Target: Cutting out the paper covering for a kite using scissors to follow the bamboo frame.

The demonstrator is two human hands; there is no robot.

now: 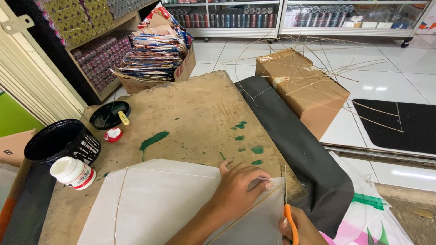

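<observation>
A pale translucent kite sheet (159, 199) with thin bamboo sticks lies on the worn brown board (190, 113). My left hand (238, 188) presses flat on the sheet's right corner, fingers spread toward the edge. My right hand (302, 229), low at the frame's bottom, grips orange-handled scissors (287, 199). Their blades point upward along the sheet's right edge, just beside my left fingertips.
A white glue bottle (72, 172), black basket (61, 143), black lid with brush (110, 115) and small red-white cap (113, 134) sit left. A cardboard box (302, 90) bearing bamboo frames stands right, beside a black sheet (299, 149). A box of stacked kites (156, 54) is behind.
</observation>
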